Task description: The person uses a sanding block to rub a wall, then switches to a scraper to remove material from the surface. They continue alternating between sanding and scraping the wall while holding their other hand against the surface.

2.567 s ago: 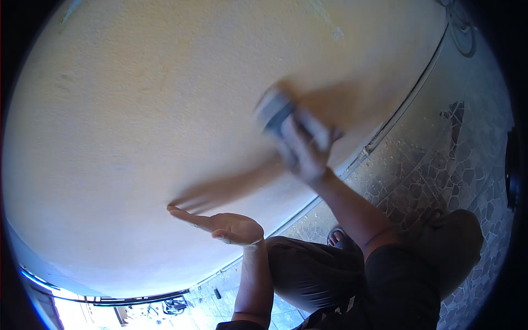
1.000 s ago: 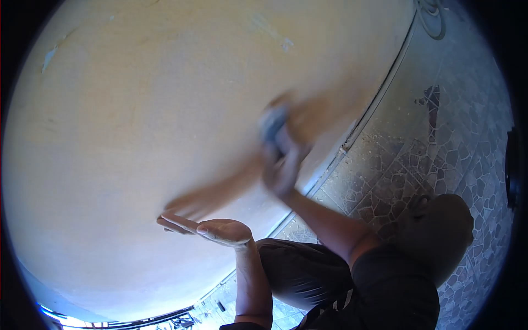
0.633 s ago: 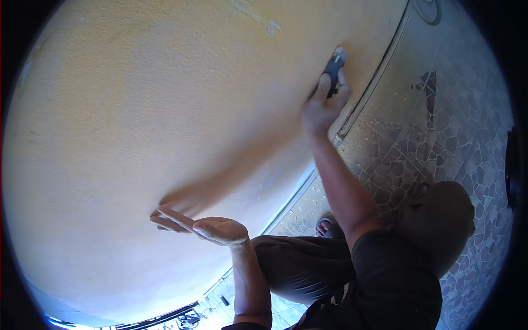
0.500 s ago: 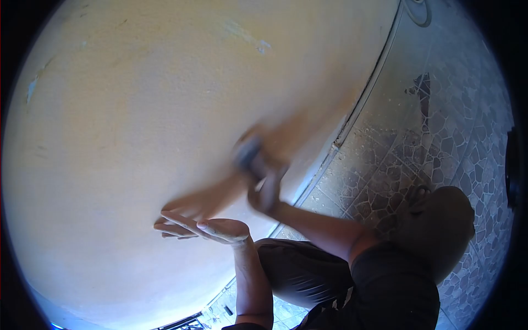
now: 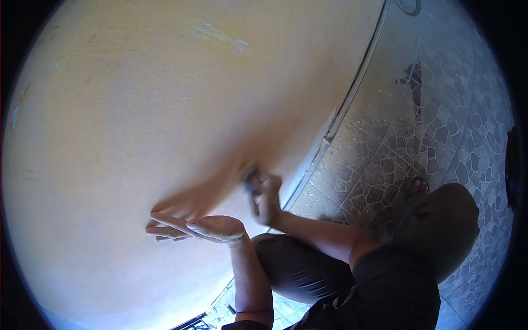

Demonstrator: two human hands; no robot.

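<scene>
A large cream and ochre painted wall (image 5: 137, 126) fills the left and middle of the view. My left hand (image 5: 201, 226) rests with its fingers stretched out toward the wall, and nothing is in it. Farther right, my right hand (image 5: 267, 201) is closed around a small dark block (image 5: 252, 179), held at the wall surface. Motion blurs the block, so its exact kind does not show. Shadows from both hands fall across the wall. A pale scraped patch (image 5: 240, 45) marks the paint above.
The wall meets a stone-patterned tile floor (image 5: 440, 140) along a dark-edged base. Dusty specks lie beside that base. My bent knee (image 5: 300, 269) is close to the wall, and a foot (image 5: 419, 187) shows on the floor. A hose-like loop (image 5: 410, 8) lies at the top.
My right hand has moved down with the dark block, toward my knee. My left hand keeps its flat pose, while the whole view has shifted slightly.
</scene>
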